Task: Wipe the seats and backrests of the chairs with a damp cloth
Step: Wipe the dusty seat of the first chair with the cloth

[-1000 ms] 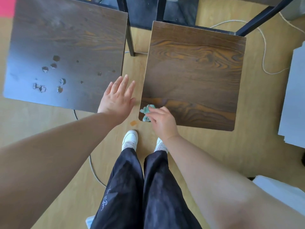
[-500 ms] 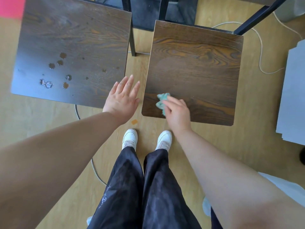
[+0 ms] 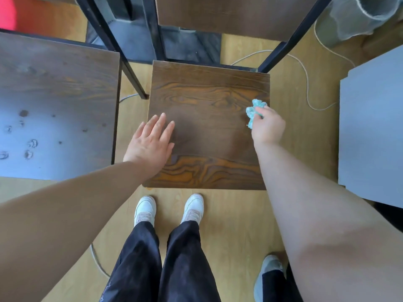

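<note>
The right hand pinches a small bunched cloth in its fingers at the right edge of the middle seat. A stroke further right could drag it off the rim. The left hand lies flat with straight fingers on the seat's left side, so that patch may go unwiped. At the left of the frame a second seat shows spots. A grey board crowds the right.
</note>
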